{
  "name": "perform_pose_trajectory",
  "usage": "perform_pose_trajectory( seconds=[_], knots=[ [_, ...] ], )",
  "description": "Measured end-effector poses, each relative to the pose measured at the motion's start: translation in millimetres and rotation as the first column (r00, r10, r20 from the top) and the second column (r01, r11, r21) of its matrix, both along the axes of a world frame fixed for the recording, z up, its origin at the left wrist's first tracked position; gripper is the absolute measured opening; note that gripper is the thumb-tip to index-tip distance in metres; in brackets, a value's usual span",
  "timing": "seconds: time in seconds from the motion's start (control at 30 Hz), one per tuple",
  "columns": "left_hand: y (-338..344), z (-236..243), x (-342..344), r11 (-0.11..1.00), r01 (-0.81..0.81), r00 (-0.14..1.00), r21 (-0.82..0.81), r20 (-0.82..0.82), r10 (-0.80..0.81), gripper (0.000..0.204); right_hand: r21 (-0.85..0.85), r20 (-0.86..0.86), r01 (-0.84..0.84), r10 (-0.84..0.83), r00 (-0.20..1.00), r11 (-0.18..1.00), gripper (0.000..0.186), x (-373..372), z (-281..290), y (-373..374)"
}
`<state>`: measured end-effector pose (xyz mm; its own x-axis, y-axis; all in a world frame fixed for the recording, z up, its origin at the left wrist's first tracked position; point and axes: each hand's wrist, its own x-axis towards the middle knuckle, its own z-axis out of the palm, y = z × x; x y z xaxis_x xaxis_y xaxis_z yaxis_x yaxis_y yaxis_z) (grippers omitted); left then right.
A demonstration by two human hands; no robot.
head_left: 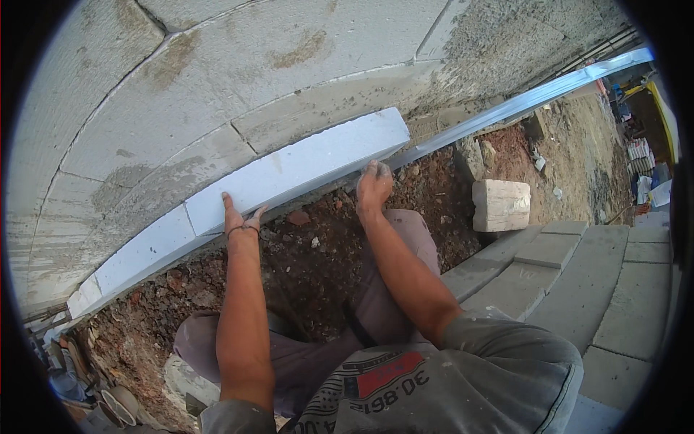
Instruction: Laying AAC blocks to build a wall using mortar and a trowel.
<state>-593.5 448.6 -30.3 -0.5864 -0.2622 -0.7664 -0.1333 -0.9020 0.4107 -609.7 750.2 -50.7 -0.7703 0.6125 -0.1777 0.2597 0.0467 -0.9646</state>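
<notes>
A long white aerated concrete block [303, 160] lies against the foot of a grey block wall, its left end meeting another white block [144, 246] in the same row. My left hand [242, 220] is at the lower edge near that joint, thumb on the block's upper face and other fingers under the edge. Near the block's right end my right hand [374, 186] is closed, fingers curled at the lower edge; its grip underneath is partly hidden. Just beyond it, a long shiny metal straightedge [520, 101] runs from the block's end toward the upper right.
The grey block wall [217, 72] rises along the far side. Dark, rubbly soil [318, 253] lies between it and my legs. A loose pale block [501, 205] stands to the right, near stacked grey blocks [578, 282]. Buckets and tools [79, 376] sit at the lower left.
</notes>
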Motion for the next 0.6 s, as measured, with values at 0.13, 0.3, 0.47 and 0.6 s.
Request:
perform_pose_trajectory(
  seconds=[0.13, 0.3, 0.47, 0.6],
  knots=[
    [-35.3, 13.9, 10.1, 0.995, -0.095, 0.995, -0.026, 0.024, 0.096, 0.071, 0.718, -0.402, 0.086, 0.310, 0.861, 0.691, 0.030, -28.5, 102.7, -28.1],
    [-36.0, -3.8, 7.7, 0.986, -0.165, 0.979, -0.027, 0.114, 0.167, 0.089, 0.953, 0.220, -0.288, 0.435, 0.873, 0.096, 0.042, -56.1, 55.9, 2.7],
    [-27.8, -10.3, 1.7, 0.947, -0.065, 0.869, -0.316, 0.448, 0.209, 0.094, 0.848, 0.008, -0.262, 0.484, 0.875, 0.460, 0.036, -21.0, 76.7, -24.1],
    [-40.7, -7.4, 15.6, 0.972, -0.098, 0.888, -0.212, 0.422, 0.181, 0.076, 0.747, 0.119, -0.657, 0.953, 0.278, 0.098, 0.029, 67.9, 84.0, -130.7]
  ],
)
